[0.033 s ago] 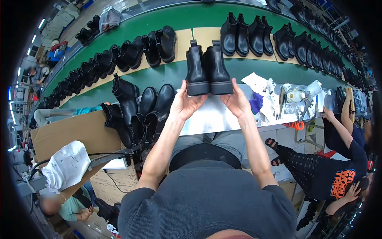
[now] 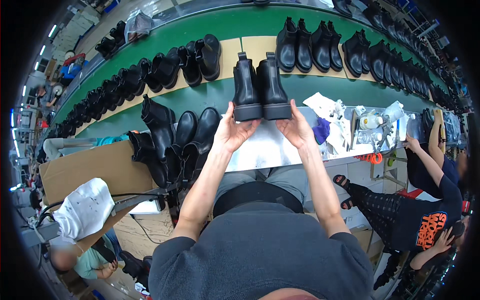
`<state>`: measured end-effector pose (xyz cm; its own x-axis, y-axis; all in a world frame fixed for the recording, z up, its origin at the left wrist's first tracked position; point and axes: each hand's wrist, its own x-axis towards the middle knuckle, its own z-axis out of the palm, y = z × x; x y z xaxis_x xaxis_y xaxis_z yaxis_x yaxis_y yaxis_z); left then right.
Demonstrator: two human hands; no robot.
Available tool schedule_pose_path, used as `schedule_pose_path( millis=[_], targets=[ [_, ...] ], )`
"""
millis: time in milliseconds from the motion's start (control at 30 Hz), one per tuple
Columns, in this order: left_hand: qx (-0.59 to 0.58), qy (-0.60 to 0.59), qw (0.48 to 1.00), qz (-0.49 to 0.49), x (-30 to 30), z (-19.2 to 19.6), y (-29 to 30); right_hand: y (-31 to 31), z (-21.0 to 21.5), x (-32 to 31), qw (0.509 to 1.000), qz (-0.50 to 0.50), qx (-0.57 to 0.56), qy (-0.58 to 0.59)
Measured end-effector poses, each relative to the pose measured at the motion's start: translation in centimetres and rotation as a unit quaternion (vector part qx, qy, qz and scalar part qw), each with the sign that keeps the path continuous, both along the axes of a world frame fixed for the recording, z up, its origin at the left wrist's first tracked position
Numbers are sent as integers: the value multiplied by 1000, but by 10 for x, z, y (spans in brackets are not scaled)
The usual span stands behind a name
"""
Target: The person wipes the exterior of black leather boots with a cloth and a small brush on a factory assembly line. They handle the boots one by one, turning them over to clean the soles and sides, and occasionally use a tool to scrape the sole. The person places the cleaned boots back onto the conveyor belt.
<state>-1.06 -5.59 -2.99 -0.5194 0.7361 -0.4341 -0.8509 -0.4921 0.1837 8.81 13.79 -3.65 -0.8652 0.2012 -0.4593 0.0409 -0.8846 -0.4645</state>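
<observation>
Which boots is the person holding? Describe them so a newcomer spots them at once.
Find the green conveyor belt across the top. Just below its near edge, the left hand and right hand grip a black boot pair by the heels. Unlike every other pair, it is held up.

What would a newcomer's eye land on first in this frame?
Centre frame, the left hand and right hand hold up a pair of black boots, heels toward the camera. Behind them a green belt curves across the top, lined with more black boots. Lower left, a loose cluster of boots stands beside a cardboard box.
</observation>
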Motion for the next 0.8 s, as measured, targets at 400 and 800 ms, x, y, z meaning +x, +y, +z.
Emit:
schedule_pose_path(
  millis=[400,800],
  targets=[
    [3,-16,1000,-1,2,2,-5,-7,-1,-1,999,-6,-27,-25],
    [-371,156,887,-226,15,-86,-66,-18,-77,46,886,225,347,-210]
  ],
)
